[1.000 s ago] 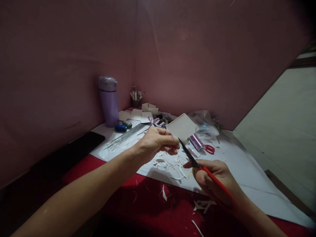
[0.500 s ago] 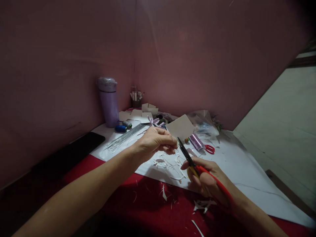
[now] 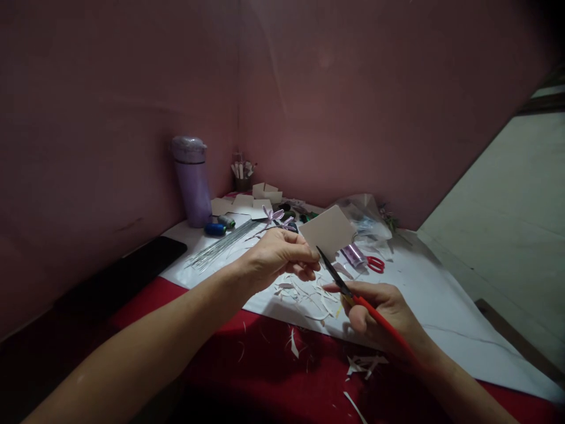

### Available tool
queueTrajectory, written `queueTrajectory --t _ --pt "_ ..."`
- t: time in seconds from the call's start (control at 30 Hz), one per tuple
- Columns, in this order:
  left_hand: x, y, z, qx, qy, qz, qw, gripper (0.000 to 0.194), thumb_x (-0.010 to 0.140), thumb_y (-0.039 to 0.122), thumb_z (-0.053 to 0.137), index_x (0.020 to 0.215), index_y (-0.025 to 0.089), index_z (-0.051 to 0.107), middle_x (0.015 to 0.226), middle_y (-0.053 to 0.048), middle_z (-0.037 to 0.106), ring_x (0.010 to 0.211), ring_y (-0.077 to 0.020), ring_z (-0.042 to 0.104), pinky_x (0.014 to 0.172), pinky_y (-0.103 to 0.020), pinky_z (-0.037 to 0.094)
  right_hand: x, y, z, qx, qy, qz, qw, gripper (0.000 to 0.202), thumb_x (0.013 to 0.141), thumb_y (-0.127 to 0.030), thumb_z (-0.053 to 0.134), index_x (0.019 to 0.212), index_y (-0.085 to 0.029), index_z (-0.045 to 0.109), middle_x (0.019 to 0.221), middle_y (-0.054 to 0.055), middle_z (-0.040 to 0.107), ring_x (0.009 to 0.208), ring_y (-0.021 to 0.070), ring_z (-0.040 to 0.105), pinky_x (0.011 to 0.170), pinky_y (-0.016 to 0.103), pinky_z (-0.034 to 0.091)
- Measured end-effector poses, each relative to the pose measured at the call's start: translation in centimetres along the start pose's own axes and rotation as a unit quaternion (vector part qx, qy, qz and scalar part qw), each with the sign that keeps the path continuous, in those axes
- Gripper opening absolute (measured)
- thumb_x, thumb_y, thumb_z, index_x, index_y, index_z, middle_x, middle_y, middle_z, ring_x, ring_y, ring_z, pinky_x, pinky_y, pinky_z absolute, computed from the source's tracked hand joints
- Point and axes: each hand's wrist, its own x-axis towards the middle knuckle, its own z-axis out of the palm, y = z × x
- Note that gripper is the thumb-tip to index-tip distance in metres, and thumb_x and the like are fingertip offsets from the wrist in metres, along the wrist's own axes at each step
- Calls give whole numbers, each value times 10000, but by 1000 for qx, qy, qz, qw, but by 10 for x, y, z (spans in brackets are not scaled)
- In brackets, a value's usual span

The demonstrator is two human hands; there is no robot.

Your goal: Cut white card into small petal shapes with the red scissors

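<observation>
My left hand [image 3: 289, 256] pinches a white card [image 3: 331, 231] by its lower left part, holding it above the table. The card leans up and away to the right, its corners rounded. In my right hand [image 3: 384, 309] is a pair of red-handled scissors [image 3: 338, 277] with dark blades. The blades look closed or nearly so, their tips beside my left fingertips at the card's lower edge. Whether they touch the card I cannot tell. Curled paper offcuts [image 3: 304, 294] lie beneath both hands.
Behind stand a purple tumbler [image 3: 193, 182] and a cup of sticks [image 3: 242, 175]. Thread spools [image 3: 215, 229], thin wires [image 3: 223, 247], a lilac ribbon flower [image 3: 273, 216], a lilac roll [image 3: 353, 255], red-handled scissors [image 3: 375, 264] and a plastic bag [image 3: 368, 218] lie around. A black flat object [image 3: 145, 265] is left.
The card has shifted slightly right and now covers more of the lilac roll. The scissors have turned a little in my right hand, and less of the yellow handle part shows.
</observation>
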Motion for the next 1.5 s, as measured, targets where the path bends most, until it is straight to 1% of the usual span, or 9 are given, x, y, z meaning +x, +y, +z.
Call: queueTrajectory --t 0.17,0.37,0.43,0.8,0.97,1.07,1.17,1.37,1.5 --pt "-1 2 0 2 3 -5 1000 118 620 115 691 540 90 609 559 -64 635 474 -128 593 490 -253 433 1 -5 1 -62 24 14 998 346 740 -440 641 839 -132 763 428 -35 395 412 77 247 382 219 191" --pt "-1 2 1 1 3 -5 1000 125 616 114 692 537 85 599 552 -65 633 464 -128 592 492 -255 445 1 -2 -2 -30 5 -4 1000 571 702 -583 614 975 -94 728 410 -40 402 399 79 255 369 221 204" --pt "-1 3 2 0 4 -6 1000 122 615 108 690 537 82 599 548 -64 632 461 -126 590 489 -252 447 1 -3 -3 -36 9 1 999 564 681 -584 631 945 -96 732 409 -42 400 397 77 258 367 221 205" --pt "-1 3 2 -1 14 -15 1000 121 604 106 690 536 77 595 550 -67 634 459 -134 600 467 -238 451 2 -12 0 -54 16 30 998 231 683 -325 635 776 -129 714 429 -44 412 404 69 251 375 213 178" --pt "2 3 -4 4 9 -22 1000 127 607 111 692 539 85 587 539 -68 636 450 -129 596 465 -235 444 -2 -22 0 -47 -58 63 995 313 768 -437 601 920 -164 614 547 -55 396 473 78 292 438 205 256" --pt "3 2 -8 9 5 -41 999 137 605 110 699 537 84 582 538 -74 642 428 -118 581 471 -242 451 -3 -22 -2 -31 -94 63 993 492 720 -605 596 948 -169 595 612 -45 390 510 89 312 465 217 284" --pt "4 0 -9 9 -2 -56 998 131 610 108 702 550 77 589 550 -82 648 446 -122 594 491 -249 465 -2 -17 -6 -20 -84 51 995 670 623 -742 565 947 -158 619 579 -50 370 505 92 300 457 222 260" --pt "4 0 -9 9 13 -62 998 122 621 103 696 559 78 594 563 -79 651 466 -123 605 491 -236 465 0 -10 -10 16 -71 91 993 634 599 -686 647 889 -122 639 512 -62 370 438 68 283 409 206 210" --pt "3 1 -6 43 46 -33 998 124 621 97 684 536 73 597 550 -83 639 454 -129 600 460 -227 453 0 -4 -7 26 -64 56 996 565 692 -627 612 932 -117 648 503 -47 425 423 74 315 407 218 242"
